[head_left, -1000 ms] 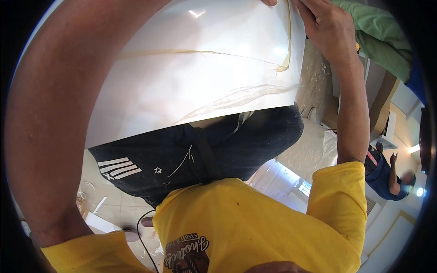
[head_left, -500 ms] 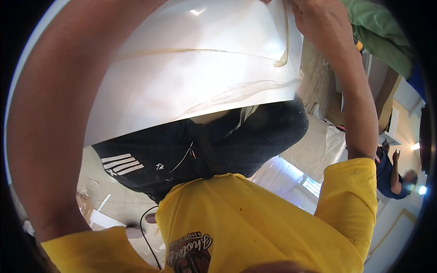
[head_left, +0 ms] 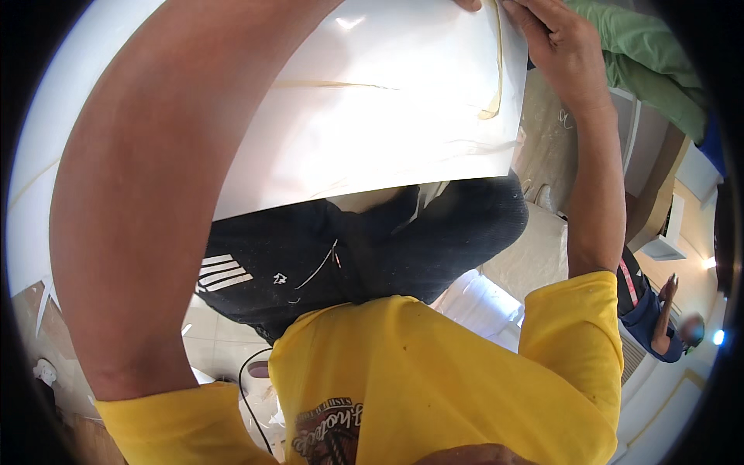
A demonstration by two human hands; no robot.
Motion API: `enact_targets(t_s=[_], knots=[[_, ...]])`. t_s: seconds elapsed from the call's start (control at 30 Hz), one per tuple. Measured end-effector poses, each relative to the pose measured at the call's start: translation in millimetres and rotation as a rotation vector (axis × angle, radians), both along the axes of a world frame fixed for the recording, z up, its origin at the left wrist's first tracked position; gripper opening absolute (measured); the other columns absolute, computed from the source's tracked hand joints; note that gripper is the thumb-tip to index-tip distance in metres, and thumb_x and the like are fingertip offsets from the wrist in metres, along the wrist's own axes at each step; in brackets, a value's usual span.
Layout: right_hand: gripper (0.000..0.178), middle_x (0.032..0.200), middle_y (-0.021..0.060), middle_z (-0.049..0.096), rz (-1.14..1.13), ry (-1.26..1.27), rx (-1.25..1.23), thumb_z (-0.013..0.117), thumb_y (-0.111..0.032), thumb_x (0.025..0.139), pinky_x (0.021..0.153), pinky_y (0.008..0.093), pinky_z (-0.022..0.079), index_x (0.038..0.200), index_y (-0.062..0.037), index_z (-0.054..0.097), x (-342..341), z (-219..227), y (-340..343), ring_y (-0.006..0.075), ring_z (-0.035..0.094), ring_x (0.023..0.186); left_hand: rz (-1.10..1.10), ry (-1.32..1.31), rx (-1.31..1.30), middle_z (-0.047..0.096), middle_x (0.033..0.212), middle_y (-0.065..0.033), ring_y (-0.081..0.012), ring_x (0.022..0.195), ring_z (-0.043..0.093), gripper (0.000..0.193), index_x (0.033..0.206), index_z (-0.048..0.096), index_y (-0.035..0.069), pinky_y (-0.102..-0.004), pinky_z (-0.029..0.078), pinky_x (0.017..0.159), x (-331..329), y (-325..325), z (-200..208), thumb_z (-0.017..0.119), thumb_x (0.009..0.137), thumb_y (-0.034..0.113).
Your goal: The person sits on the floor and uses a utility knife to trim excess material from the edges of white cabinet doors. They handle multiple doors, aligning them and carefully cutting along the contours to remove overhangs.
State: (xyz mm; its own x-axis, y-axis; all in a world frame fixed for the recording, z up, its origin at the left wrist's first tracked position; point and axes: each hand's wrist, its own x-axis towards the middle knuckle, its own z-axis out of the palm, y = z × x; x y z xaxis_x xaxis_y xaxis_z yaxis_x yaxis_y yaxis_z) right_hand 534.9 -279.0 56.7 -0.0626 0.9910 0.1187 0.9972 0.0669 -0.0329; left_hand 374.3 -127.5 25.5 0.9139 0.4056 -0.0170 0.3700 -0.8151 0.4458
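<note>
I hold a large white glossy sheet point(head_left: 372, 108) up in front of me, above my dark trousers point(head_left: 364, 256) and yellow shirt point(head_left: 434, 372). My right hand point(head_left: 558, 54) pinches its far right edge, fingers closed on the rim beside a thin tan strip point(head_left: 496, 77) that runs along that side. My left forearm point(head_left: 170, 186) crosses the sheet's left part; that hand is out of view, so I cannot tell its grip. The sheet looks light, thin and bendy, its surface slick. I judge the edges the safest hold, gripped at two well-separated spots so it does not crease.
</note>
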Motion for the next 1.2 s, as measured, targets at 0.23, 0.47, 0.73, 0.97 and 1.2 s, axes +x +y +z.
enact_targets(t_s=[0.23,0.47,0.73,0.97,1.2], knots=[[0.011,0.084,0.0163,0.07,-0.141,0.144,0.066,0.068,-0.001,0.091,0.065,0.0335,0.051,0.099,0.0061,0.072,-4,3,-6,0.0231,0.068,0.071,0.04,0.004,-0.04,0.074,0.117,-0.0149,-0.0311,0.118,0.064,0.056,0.12,0.074,0.005,-0.0487,0.038,0.107,1,-3,0,0.081,0.082,0.046],[0.011,0.083,0.0193,0.07,-0.082,0.016,0.015,0.07,0.0,0.09,0.067,0.0355,0.053,0.098,0.0068,0.072,-15,7,-9,0.0282,0.07,0.073,0.113,0.068,-0.055,0.075,0.115,-0.0143,-0.0317,0.117,0.065,0.053,0.12,0.073,0.004,-0.0479,0.038,0.108,11,-11,10,0.083,0.084,0.041],[0.008,0.085,0.0208,0.071,-0.031,-0.081,0.08,0.07,0.001,0.088,0.067,0.0391,0.054,0.095,0.0049,0.072,-14,-2,-5,0.0362,0.071,0.076,0.082,0.054,-0.081,0.077,0.112,-0.0139,-0.0315,0.113,0.068,0.053,0.117,0.075,0.004,-0.0484,0.038,0.109,5,-7,14,0.085,0.083,0.043],[0.007,0.084,0.0193,0.069,-0.061,-0.24,0.045,0.067,-0.003,0.089,0.068,0.0447,0.054,0.093,0.0008,0.071,-18,-3,-4,0.0402,0.07,0.079,0.094,0.075,-0.085,0.077,0.113,-0.0146,-0.0317,0.114,0.068,0.054,0.118,0.075,0.004,-0.0488,0.038,0.109,10,-8,13,0.086,0.082,0.043],[0.011,0.081,0.0204,0.067,-0.111,-0.357,-0.051,0.063,-0.007,0.091,0.069,0.0495,0.052,0.084,0.0006,0.066,-32,5,-1,0.042,0.067,0.077,0.085,0.066,-0.09,0.077,0.114,-0.0137,-0.032,0.114,0.069,0.056,0.118,0.075,0.005,-0.049,0.04,0.107,11,-5,12,0.088,0.079,0.043]])
